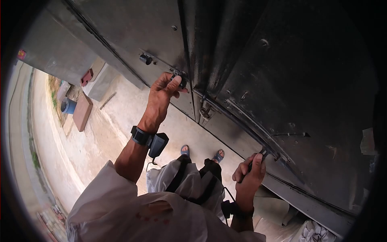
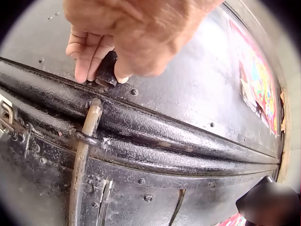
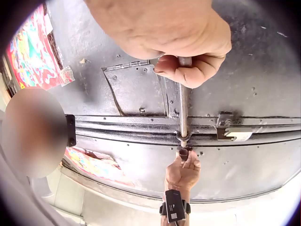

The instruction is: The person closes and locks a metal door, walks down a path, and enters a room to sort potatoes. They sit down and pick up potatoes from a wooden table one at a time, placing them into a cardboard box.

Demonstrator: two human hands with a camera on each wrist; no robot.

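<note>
"First, the largest item?"
"One door [image 3: 225, 169], dark metal, riveted. Across its seam, one long rod [image 3: 184, 101], passing through a small ring [image 3: 182, 137]."
"Hands?"
"Two, well apart. Right hand [image 1: 252, 173]: fingers curled round the rod. Left hand [image 1: 161, 94]: thumb and fingers pinching the smallest piece but the ring."
"Namely?"
"One short dark sleeve [image 2: 108, 70], open-ended, at the door's face, just beside the rod's tip. Whether the two touch, cannot tell."
</note>
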